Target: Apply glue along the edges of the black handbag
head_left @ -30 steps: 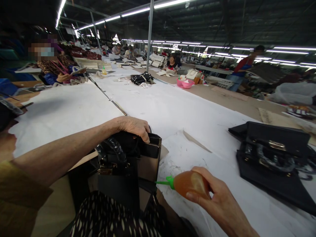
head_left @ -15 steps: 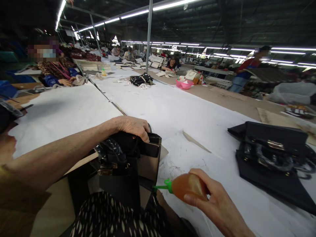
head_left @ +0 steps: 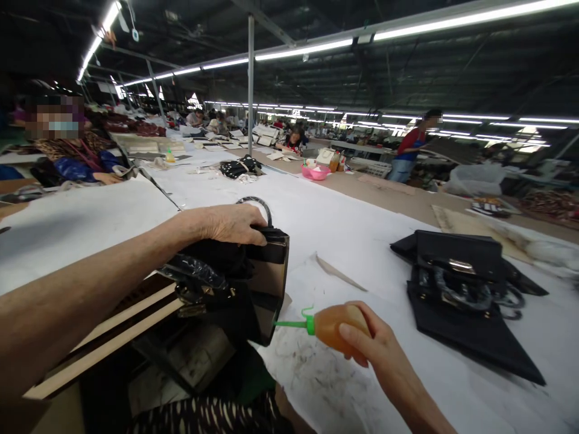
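Note:
My left hand [head_left: 237, 224] grips the upper edge of a black handbag [head_left: 235, 301], which tilts at the table's near edge with its tan inside panel facing right. A plastic-wrapped handle arches up behind my fingers. In my right hand [head_left: 371, 337], closed around it, lies a squeeze bottle [head_left: 337, 325] of amber liquid with a green cap and a long green nozzle. The nozzle's tip is at the lower right edge of the handbag; whether it touches cannot be told. To the right, more black handbags [head_left: 465, 301] lie flat with wrapped handles and gold-coloured clasps.
White sheeting covers the table [head_left: 325, 211]. Farther back are a black dotted bundle [head_left: 239, 167], a pink basin [head_left: 315, 173] and a metal post [head_left: 250, 90]. A co-worker [head_left: 81, 150] sits at the left; another person [head_left: 409, 147] stands at the back right.
The view has shifted to the right. The handbag now leans more openly toward the right, and the bottle's nozzle remains close to its lower edge. Both hands keep their hold.

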A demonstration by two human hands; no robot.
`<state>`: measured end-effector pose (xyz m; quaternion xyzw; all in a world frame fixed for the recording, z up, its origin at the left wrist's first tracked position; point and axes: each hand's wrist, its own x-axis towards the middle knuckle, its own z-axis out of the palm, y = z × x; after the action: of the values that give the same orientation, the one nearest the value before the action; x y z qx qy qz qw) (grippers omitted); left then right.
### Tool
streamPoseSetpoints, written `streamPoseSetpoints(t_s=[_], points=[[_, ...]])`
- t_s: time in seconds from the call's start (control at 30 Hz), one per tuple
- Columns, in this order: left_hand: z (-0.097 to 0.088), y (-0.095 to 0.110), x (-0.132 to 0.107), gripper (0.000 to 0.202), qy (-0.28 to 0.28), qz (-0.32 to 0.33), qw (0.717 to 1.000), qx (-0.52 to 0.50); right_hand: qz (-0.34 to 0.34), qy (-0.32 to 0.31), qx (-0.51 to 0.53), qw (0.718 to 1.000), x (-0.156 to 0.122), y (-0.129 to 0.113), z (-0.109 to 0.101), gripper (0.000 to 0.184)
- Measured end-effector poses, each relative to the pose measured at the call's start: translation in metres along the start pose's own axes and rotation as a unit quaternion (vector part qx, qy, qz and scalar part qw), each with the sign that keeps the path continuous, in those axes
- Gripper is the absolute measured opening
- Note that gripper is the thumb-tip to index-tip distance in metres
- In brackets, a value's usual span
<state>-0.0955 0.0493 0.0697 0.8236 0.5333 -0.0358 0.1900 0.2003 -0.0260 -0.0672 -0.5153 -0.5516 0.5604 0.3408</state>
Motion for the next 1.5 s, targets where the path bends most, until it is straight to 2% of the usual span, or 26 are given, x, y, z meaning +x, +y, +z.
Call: streamPoseSetpoints(t_s=[0.17,0.37,0.53,0.73,0.93,1.13,1.5], points=[[-0.002,0.016,0.020,0.027,0.069,0.031,0.992,0.101,-0.024,0.026,0.035,0.999,0.021,0.005,-0.016,0.042],[0.027,0.018,0.038,0.021,0.127,0.030,0.978,0.160,-0.035,0.065,0.011,0.997,0.042,0.020,-0.034,0.038],[0.047,0.020,0.041,0.020,0.129,0.035,0.977,0.167,-0.050,0.093,-0.019,0.994,0.054,0.025,-0.036,0.032],[0.057,0.025,0.039,0.020,0.127,0.028,0.975,0.181,-0.086,0.124,-0.054,0.987,0.068,0.030,-0.029,0.031],[0.066,0.034,0.028,0.017,0.117,0.010,0.976,0.181,-0.106,0.152,-0.087,0.979,0.077,0.042,-0.027,0.038],[0.072,0.039,0.023,0.015,0.114,0.003,0.979,0.172,-0.102,0.131,-0.093,0.982,0.075,0.046,-0.026,0.035],[0.083,0.038,0.016,0.018,0.122,-0.002,0.979,0.163,-0.086,0.103,-0.101,0.986,0.068,0.048,-0.024,0.034]])
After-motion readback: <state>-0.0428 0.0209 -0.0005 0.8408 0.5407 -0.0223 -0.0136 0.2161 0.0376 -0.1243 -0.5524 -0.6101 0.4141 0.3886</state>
